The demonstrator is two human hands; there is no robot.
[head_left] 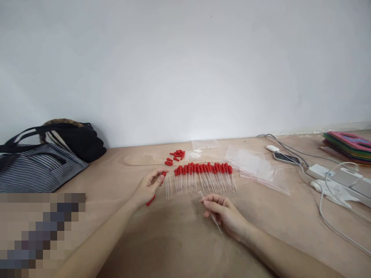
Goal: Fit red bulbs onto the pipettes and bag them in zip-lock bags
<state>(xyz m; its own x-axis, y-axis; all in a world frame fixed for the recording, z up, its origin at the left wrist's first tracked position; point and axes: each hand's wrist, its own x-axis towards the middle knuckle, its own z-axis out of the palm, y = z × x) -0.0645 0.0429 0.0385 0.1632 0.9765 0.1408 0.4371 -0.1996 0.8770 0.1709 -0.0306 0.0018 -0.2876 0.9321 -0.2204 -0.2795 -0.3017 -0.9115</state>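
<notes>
Between its thumb and fingers, my left hand (149,187) pinches a red rubber bulb (164,174). Another red bulb (150,200) lies on the table just below that hand. My right hand (224,212) grips a thin clear dropper tube (215,221), tilted, its upper end free of any bulb. Beyond the hands lies a row of droppers (204,177), clear tubes with red bulbs on their far ends. A few bare tubes (168,188) lie left of the row. Loose red bulbs (177,155) and more clear tubes (193,155) are behind it.
Clear plastic bags (255,166) lie right of the droppers. Farther right are a phone (286,158), power strips (337,177) with white cables, and a stack of coloured sheets (348,146). A striped bag (43,162) stands at the left, against the wall (185,69).
</notes>
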